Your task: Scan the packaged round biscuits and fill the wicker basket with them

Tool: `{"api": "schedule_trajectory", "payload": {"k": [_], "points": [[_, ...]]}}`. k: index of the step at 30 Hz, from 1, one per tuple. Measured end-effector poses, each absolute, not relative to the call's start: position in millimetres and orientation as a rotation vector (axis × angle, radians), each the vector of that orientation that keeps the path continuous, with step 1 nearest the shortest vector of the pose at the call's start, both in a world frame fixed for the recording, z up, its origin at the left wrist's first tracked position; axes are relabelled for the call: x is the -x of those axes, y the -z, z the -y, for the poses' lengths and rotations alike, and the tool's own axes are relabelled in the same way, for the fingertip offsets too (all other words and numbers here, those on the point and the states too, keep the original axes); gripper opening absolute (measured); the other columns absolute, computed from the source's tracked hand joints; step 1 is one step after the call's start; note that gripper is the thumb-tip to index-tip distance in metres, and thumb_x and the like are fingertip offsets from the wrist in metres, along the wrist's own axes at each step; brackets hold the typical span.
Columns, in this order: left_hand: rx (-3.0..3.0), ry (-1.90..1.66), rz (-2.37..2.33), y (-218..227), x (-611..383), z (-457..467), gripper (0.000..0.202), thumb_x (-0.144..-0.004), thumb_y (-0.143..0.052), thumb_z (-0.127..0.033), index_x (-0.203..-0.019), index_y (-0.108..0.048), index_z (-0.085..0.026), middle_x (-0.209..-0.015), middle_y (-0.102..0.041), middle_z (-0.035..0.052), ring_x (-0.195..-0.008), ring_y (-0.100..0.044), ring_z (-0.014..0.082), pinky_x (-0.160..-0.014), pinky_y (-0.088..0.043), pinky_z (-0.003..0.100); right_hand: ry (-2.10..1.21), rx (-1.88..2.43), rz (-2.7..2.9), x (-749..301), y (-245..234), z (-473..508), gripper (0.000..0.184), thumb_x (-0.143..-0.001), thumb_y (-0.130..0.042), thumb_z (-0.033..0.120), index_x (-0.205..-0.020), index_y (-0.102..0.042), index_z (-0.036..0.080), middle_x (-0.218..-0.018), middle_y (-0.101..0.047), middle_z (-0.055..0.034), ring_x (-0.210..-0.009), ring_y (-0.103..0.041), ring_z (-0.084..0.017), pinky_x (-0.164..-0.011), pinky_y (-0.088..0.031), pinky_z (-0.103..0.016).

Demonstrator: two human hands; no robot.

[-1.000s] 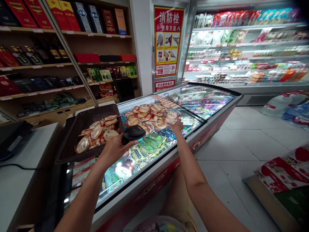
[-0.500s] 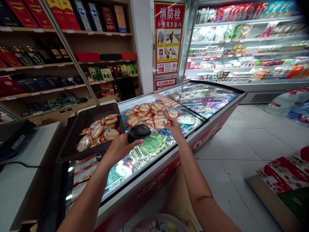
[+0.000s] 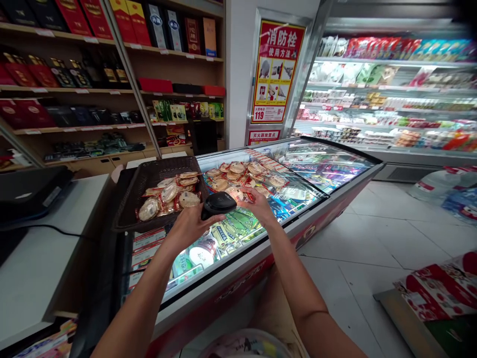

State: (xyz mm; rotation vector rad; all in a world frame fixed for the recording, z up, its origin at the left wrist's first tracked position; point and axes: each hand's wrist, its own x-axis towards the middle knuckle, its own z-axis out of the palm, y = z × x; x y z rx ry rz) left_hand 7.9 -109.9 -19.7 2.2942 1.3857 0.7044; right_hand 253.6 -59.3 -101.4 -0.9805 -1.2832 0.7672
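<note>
My left hand grips a black handheld barcode scanner over the glass lid of a chest freezer. My right hand holds a flat round snack packet right beside the scanner's head. A loose pile of similar snack packets lies on the freezer lid behind my hands. A dark brown wicker basket to the left holds several more of these packets.
A white counter with a black device and a cable stands at the left. Wooden shelves of boxed goods fill the back left, a refrigerated display case the back right. Red patterned packs sit on the tiled floor at right.
My right hand has picked a packet from the pile on the lid and brought it back to the scanner. The view has shifted slightly to the left and down.
</note>
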Motion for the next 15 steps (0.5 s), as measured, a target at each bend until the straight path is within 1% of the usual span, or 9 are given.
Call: {"api": "schedule_trajectory", "payload": {"k": [3,4,6,8,11,15], "points": [[-2.260,-0.754,-1.437,23.9,14.0,112.4,0.049,-0.078,-0.057,-0.071,-0.079,-0.061,-0.021,-0.061,-0.065,0.0023,-0.065,-0.063,0.0244,-0.055,-0.036,0.028,-0.788,0.960,1.339,-229.8,96.7,55.3,0.052,-0.063,-0.087,0.036,-0.111,-0.072,0.023,-0.118,-0.070,-0.0055,-0.102,-0.067,-0.021,-0.089,-0.054,-0.034],[-2.249,-0.782,-1.439,24.7,22.2,114.2,0.049,-0.078,-0.057,-0.070,-0.081,-0.062,-0.021,-0.062,-0.065,0.0022,-0.066,-0.063,0.0247,-0.056,-0.037,0.028,-0.803,0.960,1.357,-221.5,95.5,53.7,0.053,-0.063,-0.087,0.038,-0.112,-0.072,0.023,-0.114,-0.071,-0.0053,-0.098,-0.068,-0.021,-0.088,-0.054,-0.034],[-2.218,-0.849,-1.458,25.6,39.8,119.4,0.049,-0.078,-0.058,-0.069,-0.087,-0.065,-0.021,-0.065,-0.067,0.0022,-0.068,-0.065,0.0254,-0.057,-0.038,0.028,-0.853,0.968,1.373,-204.7,94.4,50.0,0.052,-0.068,-0.084,0.044,-0.114,-0.073,0.023,-0.102,-0.073,-0.0046,-0.086,-0.069,-0.020,-0.083,-0.056,-0.036],[-2.167,-0.907,-1.509,26.1,58.1,126.1,0.051,-0.078,-0.058,-0.070,-0.090,-0.066,-0.021,-0.066,-0.069,0.0031,-0.070,-0.066,0.0268,-0.058,-0.039,0.028,-0.887,0.961,1.353,-187.7,95.0,46.0,0.050,-0.074,-0.078,0.050,-0.115,-0.074,0.022,-0.096,-0.073,-0.0043,-0.075,-0.067,-0.018,-0.077,-0.057,-0.036],[-2.091,-0.968,-1.573,28.9,84.1,135.9,0.055,-0.075,-0.059,-0.073,-0.091,-0.067,-0.020,-0.064,-0.069,0.0040,-0.071,-0.067,0.0293,-0.057,-0.040,0.029,-0.888,0.912,1.321,-162.4,96.2,42.6,0.047,-0.077,-0.073,0.053,-0.112,-0.075,0.022,-0.103,-0.074,-0.0051,-0.074,-0.067,-0.018,-0.075,-0.058,-0.037],[-2.111,-1.024,-1.569,38.4,109.8,144.8,0.056,-0.076,-0.060,-0.074,-0.093,-0.068,-0.021,-0.062,-0.068,0.0028,-0.069,-0.068,0.0289,-0.057,-0.041,0.028,-0.897,0.926,1.354,-130.7,93.0,45.1,0.043,-0.079,-0.072,0.051,-0.111,-0.076,0.024,-0.111,-0.074,-0.0046,-0.073,-0.069,-0.017,-0.073,-0.059,-0.036]]}}
